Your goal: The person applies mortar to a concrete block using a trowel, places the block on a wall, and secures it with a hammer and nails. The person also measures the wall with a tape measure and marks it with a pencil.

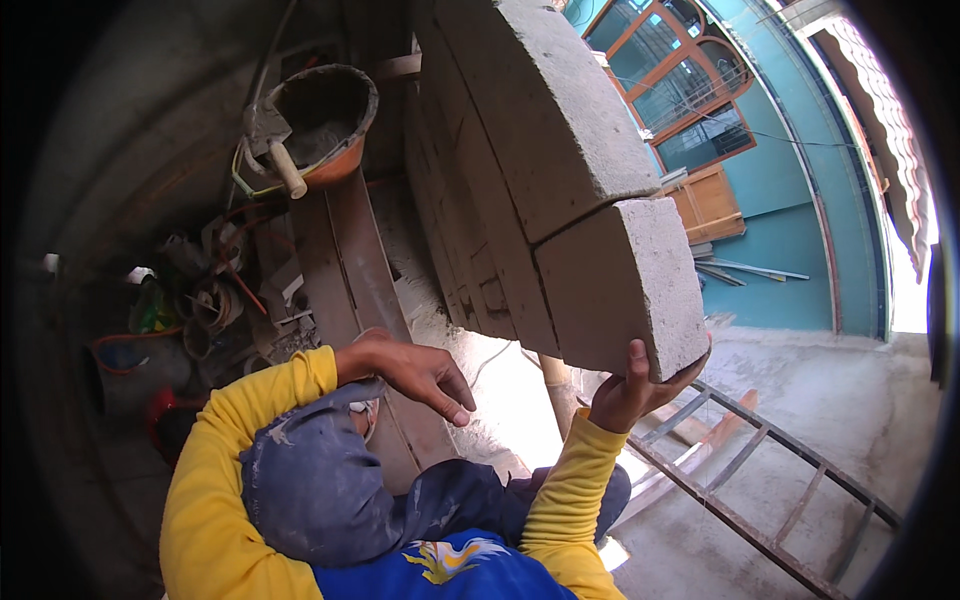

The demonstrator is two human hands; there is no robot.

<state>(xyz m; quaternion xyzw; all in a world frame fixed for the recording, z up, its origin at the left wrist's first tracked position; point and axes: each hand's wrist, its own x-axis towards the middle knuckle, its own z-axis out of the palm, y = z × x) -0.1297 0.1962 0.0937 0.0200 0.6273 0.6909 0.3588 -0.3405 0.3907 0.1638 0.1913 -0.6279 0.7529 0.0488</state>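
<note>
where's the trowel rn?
Head view, upper left: the wooden-handled trowel rests at the left side of the orange bucket's rim, handle toward the person, left of the block wall.

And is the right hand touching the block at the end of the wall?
Touching. The head view shows the right hand cupping the lower end of the block, thumb against its face.

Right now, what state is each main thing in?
Left hand: loosely open, holding nothing
Right hand: grip around lower corner of end block
End block: against neighbouring block, dark seam between
Orange bucket: open-topped
Trowel: at orange bucket's rim
Ladder: lying or leaning, unclear which
</note>
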